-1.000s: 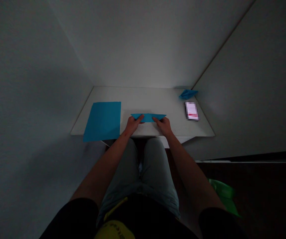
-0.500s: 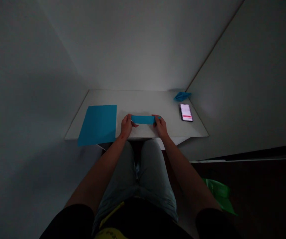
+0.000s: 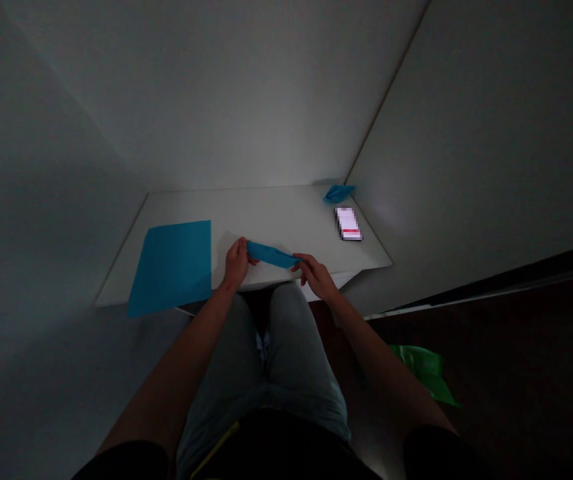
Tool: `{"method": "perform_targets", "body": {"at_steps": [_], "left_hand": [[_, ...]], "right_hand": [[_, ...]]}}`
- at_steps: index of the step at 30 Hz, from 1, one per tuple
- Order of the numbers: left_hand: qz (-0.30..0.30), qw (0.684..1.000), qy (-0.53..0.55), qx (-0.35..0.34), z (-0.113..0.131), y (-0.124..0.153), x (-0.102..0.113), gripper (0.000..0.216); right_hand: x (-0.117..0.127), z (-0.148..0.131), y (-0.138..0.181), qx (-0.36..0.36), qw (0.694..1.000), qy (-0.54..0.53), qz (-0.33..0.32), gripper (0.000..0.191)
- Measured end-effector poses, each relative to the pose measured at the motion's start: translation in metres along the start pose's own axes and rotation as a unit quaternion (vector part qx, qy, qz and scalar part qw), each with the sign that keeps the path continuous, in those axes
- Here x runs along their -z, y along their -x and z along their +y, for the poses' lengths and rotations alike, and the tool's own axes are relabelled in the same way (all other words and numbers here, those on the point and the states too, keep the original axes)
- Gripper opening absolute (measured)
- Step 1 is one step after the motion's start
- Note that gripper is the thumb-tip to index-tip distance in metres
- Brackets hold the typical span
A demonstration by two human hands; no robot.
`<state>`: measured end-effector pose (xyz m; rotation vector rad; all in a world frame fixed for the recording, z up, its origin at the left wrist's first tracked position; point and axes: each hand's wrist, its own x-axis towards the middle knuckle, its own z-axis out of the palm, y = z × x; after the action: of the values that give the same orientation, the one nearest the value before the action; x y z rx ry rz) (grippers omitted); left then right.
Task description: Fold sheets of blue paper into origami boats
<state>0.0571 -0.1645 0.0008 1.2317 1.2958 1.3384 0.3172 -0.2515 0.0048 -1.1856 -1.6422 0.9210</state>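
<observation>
A narrow folded piece of blue paper [image 3: 271, 254] hangs just above the near edge of the white table [image 3: 266, 213]. My left hand [image 3: 236, 261] pinches its left end and my right hand [image 3: 314, 275] pinches its right end. Both hands have their fingers closed on the paper. A flat sheet of blue paper [image 3: 172, 265] lies on the table to the left of my left hand, its near corner jutting over the edge.
A phone [image 3: 348, 223] with a lit screen lies at the table's right side. Behind it, in the far right corner, rests a small folded blue paper shape [image 3: 337, 193]. Walls close in on three sides. A green bag [image 3: 424, 371] lies on the dark floor at right.
The folded blue piece went from a flat wide shape on the table to a narrower strip lifted in both hands. The camera view has swung to the right.
</observation>
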Motion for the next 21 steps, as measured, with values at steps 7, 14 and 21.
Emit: {"method": "perform_targets", "body": {"at_steps": [7, 14, 21], "left_hand": [[-0.011, 0.999, -0.034, 0.006, 0.001, 0.0, -0.001, 0.062], [-0.009, 0.998, -0.055, -0.009, 0.001, -0.002, 0.001, 0.06], [0.007, 1.0, -0.001, -0.018, 0.0, -0.003, -0.005, 0.064]], "right_hand": [[0.007, -0.011, -0.001, 0.086, 0.978, 0.187, -0.02, 0.04], [-0.003, -0.008, -0.007, 0.076, 0.939, 0.296, -0.159, 0.029], [0.036, -0.017, -0.007, 0.047, 0.926, 0.36, -0.103, 0.038]]}}
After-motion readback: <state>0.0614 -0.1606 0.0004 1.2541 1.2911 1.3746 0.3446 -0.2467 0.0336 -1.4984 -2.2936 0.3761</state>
